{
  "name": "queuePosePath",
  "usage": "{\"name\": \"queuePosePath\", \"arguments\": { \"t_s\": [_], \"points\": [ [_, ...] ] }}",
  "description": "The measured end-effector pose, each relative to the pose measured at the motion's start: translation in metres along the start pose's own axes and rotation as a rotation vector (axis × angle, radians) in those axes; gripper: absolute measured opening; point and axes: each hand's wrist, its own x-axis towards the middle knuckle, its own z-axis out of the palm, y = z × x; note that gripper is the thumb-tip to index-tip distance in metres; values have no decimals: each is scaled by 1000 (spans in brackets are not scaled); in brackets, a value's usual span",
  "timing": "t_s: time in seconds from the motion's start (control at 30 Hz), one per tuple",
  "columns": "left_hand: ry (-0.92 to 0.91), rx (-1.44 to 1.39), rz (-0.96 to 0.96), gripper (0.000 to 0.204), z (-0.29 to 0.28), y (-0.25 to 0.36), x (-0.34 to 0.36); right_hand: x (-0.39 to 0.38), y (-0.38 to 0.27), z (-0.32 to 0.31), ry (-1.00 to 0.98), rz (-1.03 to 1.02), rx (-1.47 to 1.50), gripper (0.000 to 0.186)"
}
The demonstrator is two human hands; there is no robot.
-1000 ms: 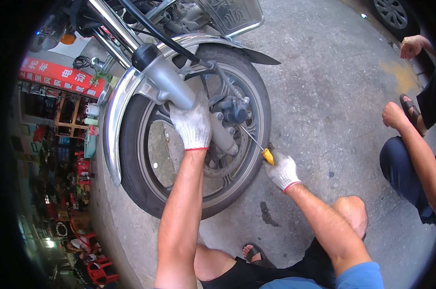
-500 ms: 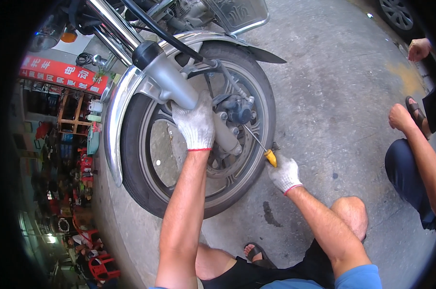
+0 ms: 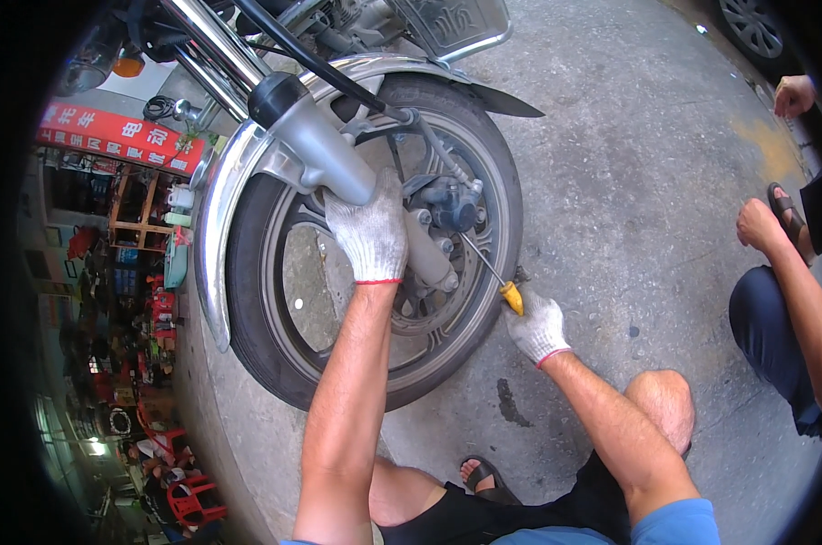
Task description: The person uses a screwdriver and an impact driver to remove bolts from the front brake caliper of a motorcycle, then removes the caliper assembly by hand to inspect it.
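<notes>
- A screwdriver (image 3: 513,298) with a yellow handle and a thin metal shaft is held by the gloved right hand (image 3: 536,331), the fingers being closed around the handle.
- The shaft is pointed far and to the left, its tip being set at the near edge of the dark brake caliper (image 3: 452,207); whether it is inserted cannot be told.
- The gloved left hand (image 3: 366,238) is placed at the lower end of the silver fork leg (image 3: 320,154); its fingers are partly hidden there, so whether anything is gripped cannot be made out.
- Both white gloves are edged in red at the wrist.
- The front wheel (image 3: 270,350) is partly covered by a chrome fender (image 3: 213,245), and its right side is bordered by grey concrete ground (image 3: 602,209).
- At the far side, a metal guard (image 3: 456,32) is seen near the engine (image 3: 343,27).
- On the right, a co-worker's bent knee (image 3: 758,309) and bare hand (image 3: 758,223) are seen, well apart from the wheel.
- On the left, a red sign (image 3: 120,138) and, nearer, a red chair (image 3: 193,500) are seen.
</notes>
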Motion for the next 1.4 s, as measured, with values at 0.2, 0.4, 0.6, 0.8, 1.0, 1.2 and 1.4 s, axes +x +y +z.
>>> {"name": "queuePosePath", "arguments": {
  "t_s": [0.2,0.4,0.6,0.8,1.0,1.2,1.4],
  "points": [
    [-32,-37,-78,52,-2,4,1,4,-7,-20,-85,-50,-57,26],
    [-17,-6,4,52,0,0,-1,7,-6,-30,-107,-76,-56,26],
    [-16,-88,-56,49,-2,7,-2,1,6,-6,-8,-108,-35,24],
    [-12,-94,-48,49,-1,5,0,1,2,-3,14,-93,-6,23],
    [1,30,0,49,-3,-1,3,3,2,-1,0,-72,7,24],
    [0,-41,-64,49,2,20,-2,7,10,-3,24,-99,2,24],
    [-42,-89,-35,47,-5,1,2,7,-7,-31,-93,-98,-74,27]
  ]
}}
